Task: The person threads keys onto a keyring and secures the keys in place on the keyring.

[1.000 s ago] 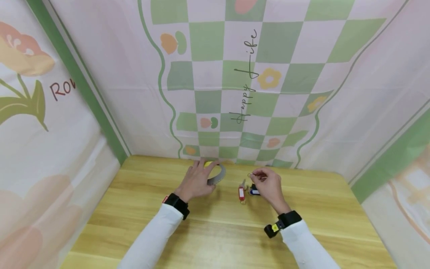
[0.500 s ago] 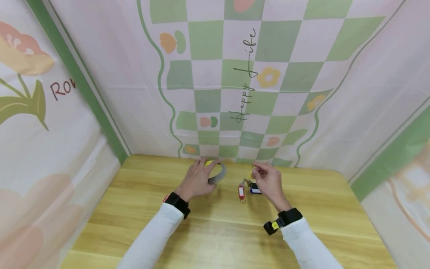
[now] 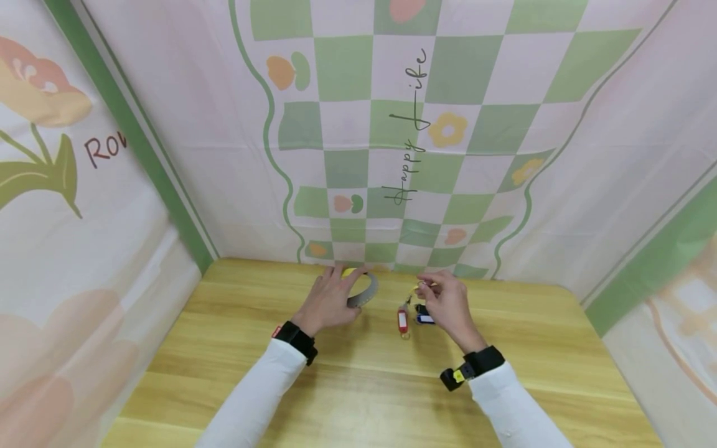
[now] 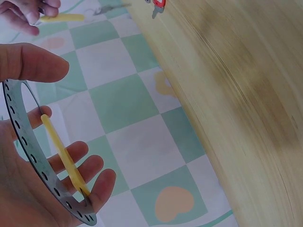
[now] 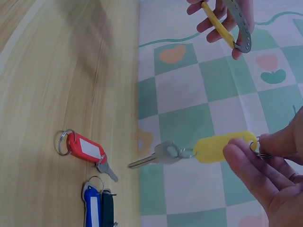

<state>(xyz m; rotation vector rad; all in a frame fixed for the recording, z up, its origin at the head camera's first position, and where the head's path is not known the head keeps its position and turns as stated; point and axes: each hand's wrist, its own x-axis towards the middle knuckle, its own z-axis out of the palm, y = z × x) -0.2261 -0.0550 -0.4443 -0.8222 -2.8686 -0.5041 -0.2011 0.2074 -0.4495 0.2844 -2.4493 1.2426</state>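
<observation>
My left hand [image 3: 330, 300] grips a large hoop [image 3: 368, 292] made of a curved grey metal strip with a row of holes. In the left wrist view a yellow bar [image 4: 65, 152] spans the hoop's open side, against the fingers. My right hand [image 3: 449, 305] pinches the split ring [image 5: 259, 150] of a yellow key tag [image 5: 213, 147] between thumb and fingers. From the tag's other end hangs a silver key [image 5: 163, 155]. Below that hand lie a red key tag [image 5: 87, 147] with its key, a blue key tag [image 5: 92, 205] and a dark key tag [image 5: 108, 208].
The wooden table [image 3: 358, 398] meets a cloth backdrop [image 3: 347, 168] with green and white checks along its far edge. More printed cloth [image 3: 112, 261] hangs at the left side. Both wrists wear black straps; a small black device [image 3: 451, 378] hangs from the right one.
My right hand has risen slightly toward the backdrop, and the yellow tag has swung to show left of the fingertips. My left hand and the hoop stay nearly still.
</observation>
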